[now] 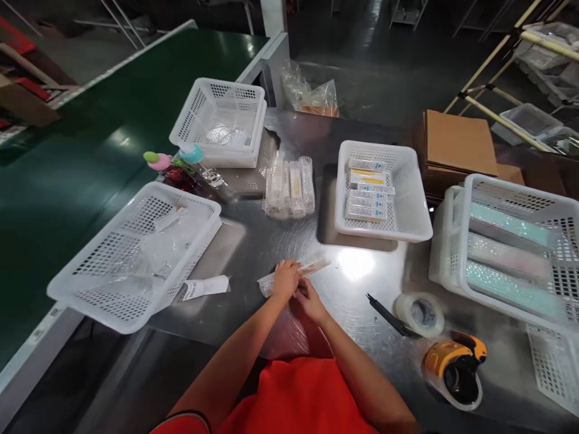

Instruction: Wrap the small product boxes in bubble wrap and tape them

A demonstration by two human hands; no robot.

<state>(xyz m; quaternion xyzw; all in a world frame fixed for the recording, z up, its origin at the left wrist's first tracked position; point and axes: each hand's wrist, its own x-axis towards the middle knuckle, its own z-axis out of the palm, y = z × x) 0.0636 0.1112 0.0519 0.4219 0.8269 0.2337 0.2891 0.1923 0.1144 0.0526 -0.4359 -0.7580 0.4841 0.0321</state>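
A slim packet in clear bubble wrap (pixel 315 267) lies slantwise on the metal table in front of me. My left hand (pixel 284 279) is closed over its middle, fingers curled round the far side. Close beside it, my right hand (pixel 311 301) pinches the packet's near edge with thumb and fingers. The two hands almost touch, and they hide the packet's middle. Beyond them, several similar bubble-wrapped packets (pixel 295 184) lie side by side. A white basket (pixel 409 232) to their right holds several small printed boxes (pixel 367 202).
At left are a basket with clear plastic (pixel 131 322), a paper slip (pixel 205 287), bottles (pixel 192 154) and stacked baskets (pixel 257 129) near a green conveyor (pixel 104 138). At right are a black tool (pixel 386 314), a tape roll (pixel 420 313), an orange tape dispenser (pixel 446 358), cartons (pixel 459 138) and baskets (pixel 468 241).
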